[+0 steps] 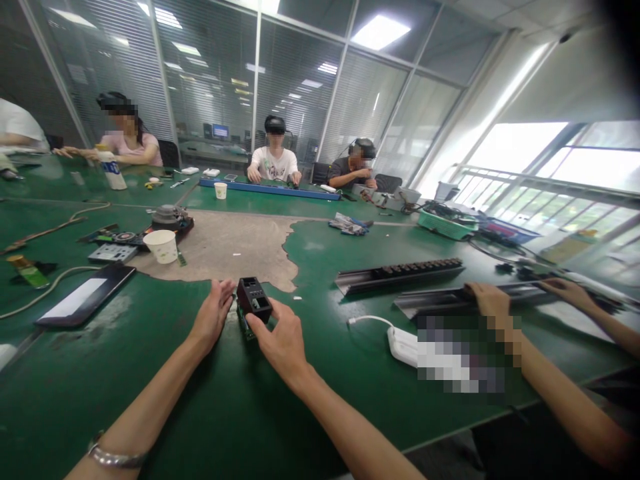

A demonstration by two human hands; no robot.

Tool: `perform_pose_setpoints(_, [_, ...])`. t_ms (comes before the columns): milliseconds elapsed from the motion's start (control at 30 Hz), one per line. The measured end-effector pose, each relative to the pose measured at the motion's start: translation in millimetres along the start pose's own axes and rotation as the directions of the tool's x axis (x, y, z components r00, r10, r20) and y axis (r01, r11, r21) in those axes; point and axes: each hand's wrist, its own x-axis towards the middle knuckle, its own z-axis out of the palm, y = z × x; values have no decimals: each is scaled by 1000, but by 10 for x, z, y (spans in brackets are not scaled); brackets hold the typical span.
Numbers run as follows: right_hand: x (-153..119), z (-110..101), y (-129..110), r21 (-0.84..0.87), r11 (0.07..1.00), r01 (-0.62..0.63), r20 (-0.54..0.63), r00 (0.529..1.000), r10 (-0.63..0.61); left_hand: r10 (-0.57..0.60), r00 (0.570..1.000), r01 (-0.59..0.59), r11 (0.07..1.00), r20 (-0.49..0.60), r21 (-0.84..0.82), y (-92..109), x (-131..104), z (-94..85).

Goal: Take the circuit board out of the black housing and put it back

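Observation:
My right hand (284, 339) grips a black boxy electronic module (254, 295) with openings in its upper face and a strip of green circuit board (245, 323) along its side. Thumb and fingers close around the module's near end, just above or on the green table; I cannot tell which. Just left of the module, my left hand (215, 312) rests on its edge with straight fingers. Nothing shows in it, and it seems slightly apart from the module.
A paper cup (163, 247), disassembled parts (120, 237) and a phone-like dark slab (87, 297) lie to the left. Rightward are black metal rails (400, 275), a white power bank-like device (403, 347) and a neighbour's hands (490, 303). Several people sit across the table.

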Motion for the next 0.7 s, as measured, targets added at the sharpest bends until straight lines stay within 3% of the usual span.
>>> perform_pose_setpoints(267, [-22, 27, 10, -88, 996, 6, 50, 999, -2, 3, 1000, -3, 1000, -19, 12, 20, -18, 26])
perform_pose_setpoints(567, [-235, 88, 160, -127, 992, 15, 114, 993, 0, 0, 1000, 0, 1000, 0, 21, -17, 42, -15])
perform_pose_setpoints(700, [-291, 173, 263, -120, 993, -13, 75, 997, 23, 10, 1000, -10, 1000, 0, 30, -14, 36, -15])
